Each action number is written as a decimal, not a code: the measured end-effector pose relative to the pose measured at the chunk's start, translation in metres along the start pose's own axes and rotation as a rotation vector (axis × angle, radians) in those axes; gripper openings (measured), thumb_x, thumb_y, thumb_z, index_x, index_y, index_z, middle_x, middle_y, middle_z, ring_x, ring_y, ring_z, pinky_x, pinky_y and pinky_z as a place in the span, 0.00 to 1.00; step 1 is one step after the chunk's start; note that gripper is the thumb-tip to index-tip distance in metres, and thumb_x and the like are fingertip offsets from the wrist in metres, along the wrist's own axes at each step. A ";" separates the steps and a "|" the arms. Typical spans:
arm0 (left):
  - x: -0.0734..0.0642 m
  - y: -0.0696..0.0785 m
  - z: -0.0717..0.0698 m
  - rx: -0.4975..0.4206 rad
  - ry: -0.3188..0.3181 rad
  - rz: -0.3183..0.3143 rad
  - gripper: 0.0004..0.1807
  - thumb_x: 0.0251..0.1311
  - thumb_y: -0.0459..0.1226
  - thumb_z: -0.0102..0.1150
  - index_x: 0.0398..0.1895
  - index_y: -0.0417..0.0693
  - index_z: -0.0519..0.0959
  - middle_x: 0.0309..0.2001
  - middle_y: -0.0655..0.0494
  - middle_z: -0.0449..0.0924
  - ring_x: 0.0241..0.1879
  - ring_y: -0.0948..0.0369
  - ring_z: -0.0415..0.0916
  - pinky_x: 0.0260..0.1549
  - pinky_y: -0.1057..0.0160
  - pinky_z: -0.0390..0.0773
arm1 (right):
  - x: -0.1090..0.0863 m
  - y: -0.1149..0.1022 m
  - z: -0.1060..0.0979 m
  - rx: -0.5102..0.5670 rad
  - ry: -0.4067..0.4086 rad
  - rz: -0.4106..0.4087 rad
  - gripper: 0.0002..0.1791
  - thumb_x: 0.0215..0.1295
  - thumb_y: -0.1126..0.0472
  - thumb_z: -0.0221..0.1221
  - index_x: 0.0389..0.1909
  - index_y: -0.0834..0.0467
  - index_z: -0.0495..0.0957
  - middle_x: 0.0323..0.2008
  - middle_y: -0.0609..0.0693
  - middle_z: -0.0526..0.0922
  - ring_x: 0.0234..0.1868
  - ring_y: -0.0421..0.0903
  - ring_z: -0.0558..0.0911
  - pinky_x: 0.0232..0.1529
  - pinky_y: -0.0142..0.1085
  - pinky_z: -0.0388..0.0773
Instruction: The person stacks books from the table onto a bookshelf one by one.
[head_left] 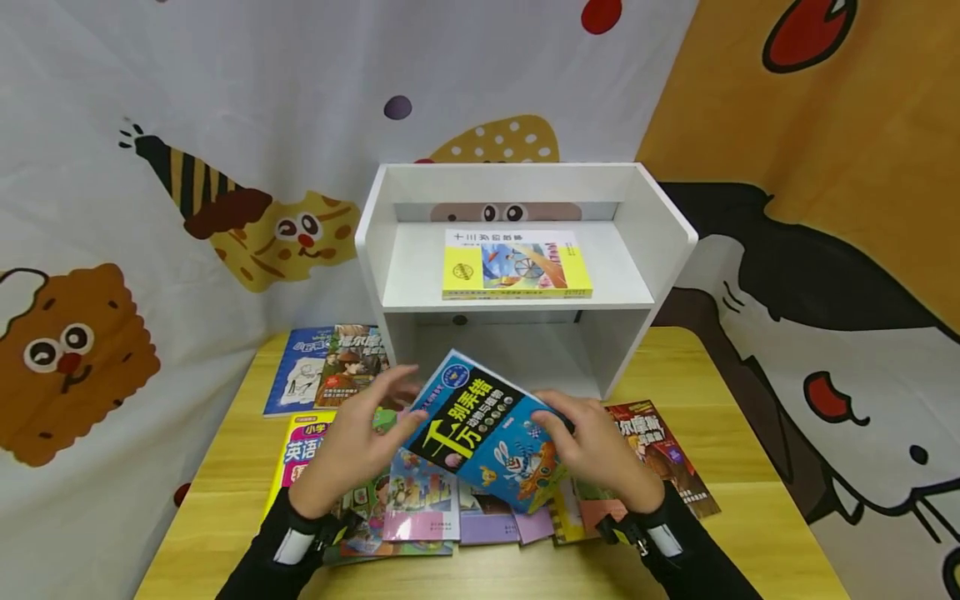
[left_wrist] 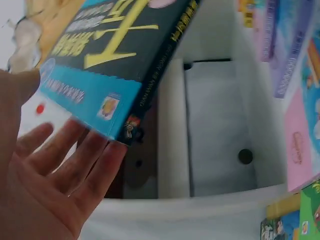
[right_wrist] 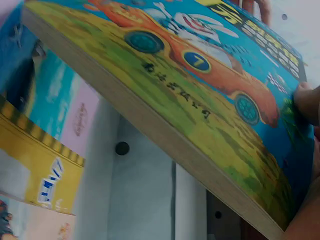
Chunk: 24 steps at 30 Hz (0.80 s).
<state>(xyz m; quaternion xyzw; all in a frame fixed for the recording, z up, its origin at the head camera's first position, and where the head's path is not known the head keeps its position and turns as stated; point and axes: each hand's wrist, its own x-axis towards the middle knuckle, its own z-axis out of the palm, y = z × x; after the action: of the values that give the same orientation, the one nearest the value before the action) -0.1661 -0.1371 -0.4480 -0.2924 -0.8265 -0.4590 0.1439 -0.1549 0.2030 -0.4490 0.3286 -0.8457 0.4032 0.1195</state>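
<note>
A blue and black book [head_left: 487, 433], with a rabbit in an orange car on its cover, is held tilted in the air before the white shelf. My right hand [head_left: 600, 437] grips its right edge, thumb on the cover. At the opposite end, my left hand [head_left: 363, 442] lightly pinches the edge. In the left wrist view, that thumb overlaps a cover corner, and some fingertips meet the edge near the spine [left_wrist: 160, 65]. Below the held book, several books with pink and purple lower bands [head_left: 423, 504] lie overlapping on the table.
The two-tier white shelf [head_left: 517, 307] has yellow-and-white books [head_left: 517, 267] lying on its upper tier. To its left are a blue book [head_left: 300, 367] and a detective-cover book [head_left: 348, 367]. A dark red book [head_left: 663, 458] lies at right on the wooden table [head_left: 750, 533].
</note>
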 end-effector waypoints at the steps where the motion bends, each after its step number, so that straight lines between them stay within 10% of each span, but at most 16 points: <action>1: 0.001 -0.002 0.004 0.004 -0.049 0.012 0.33 0.66 0.43 0.59 0.72 0.63 0.57 0.50 0.65 0.78 0.43 0.66 0.78 0.38 0.62 0.80 | 0.000 -0.001 -0.003 0.005 -0.017 0.010 0.17 0.74 0.60 0.53 0.59 0.41 0.74 0.34 0.35 0.81 0.26 0.33 0.80 0.28 0.30 0.77; 4: 0.004 -0.004 0.016 -0.050 -0.111 0.050 0.29 0.71 0.41 0.52 0.72 0.61 0.55 0.50 0.63 0.78 0.36 0.68 0.79 0.30 0.66 0.80 | 0.003 -0.002 -0.010 0.036 -0.063 0.039 0.16 0.74 0.58 0.52 0.59 0.42 0.74 0.39 0.36 0.83 0.31 0.34 0.83 0.32 0.32 0.80; 8: 0.006 -0.003 0.028 -0.129 -0.026 0.071 0.25 0.73 0.32 0.46 0.69 0.55 0.56 0.46 0.59 0.79 0.27 0.67 0.78 0.22 0.67 0.77 | 0.006 0.001 -0.015 0.052 -0.084 0.093 0.16 0.74 0.56 0.53 0.60 0.43 0.74 0.36 0.37 0.84 0.29 0.35 0.83 0.30 0.34 0.81; 17: 0.006 0.012 0.031 -0.279 0.133 -0.114 0.22 0.75 0.32 0.38 0.70 0.48 0.55 0.58 0.49 0.75 0.49 0.57 0.78 0.40 0.60 0.80 | -0.014 0.025 -0.002 0.096 0.228 0.348 0.37 0.68 0.52 0.61 0.73 0.37 0.55 0.27 0.49 0.76 0.16 0.43 0.68 0.16 0.35 0.68; 20: 0.007 0.021 0.032 -0.284 0.187 -0.152 0.21 0.75 0.32 0.38 0.69 0.42 0.55 0.58 0.45 0.74 0.49 0.55 0.79 0.40 0.58 0.81 | -0.021 0.021 0.011 0.213 0.247 0.433 0.42 0.70 0.53 0.58 0.77 0.41 0.44 0.31 0.60 0.77 0.22 0.44 0.75 0.19 0.36 0.72; 24: 0.006 0.016 0.041 -0.270 0.271 -0.229 0.22 0.76 0.34 0.39 0.70 0.42 0.54 0.56 0.44 0.76 0.46 0.54 0.80 0.38 0.58 0.81 | -0.030 0.010 0.026 0.369 0.190 0.476 0.43 0.73 0.57 0.55 0.77 0.49 0.38 0.61 0.65 0.70 0.40 0.50 0.83 0.27 0.42 0.81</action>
<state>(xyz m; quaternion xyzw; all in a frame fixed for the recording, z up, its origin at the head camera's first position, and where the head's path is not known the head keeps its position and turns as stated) -0.1594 -0.0940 -0.4559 -0.1490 -0.7585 -0.6138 0.1604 -0.1374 0.2016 -0.4858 0.0985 -0.7965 0.5952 0.0388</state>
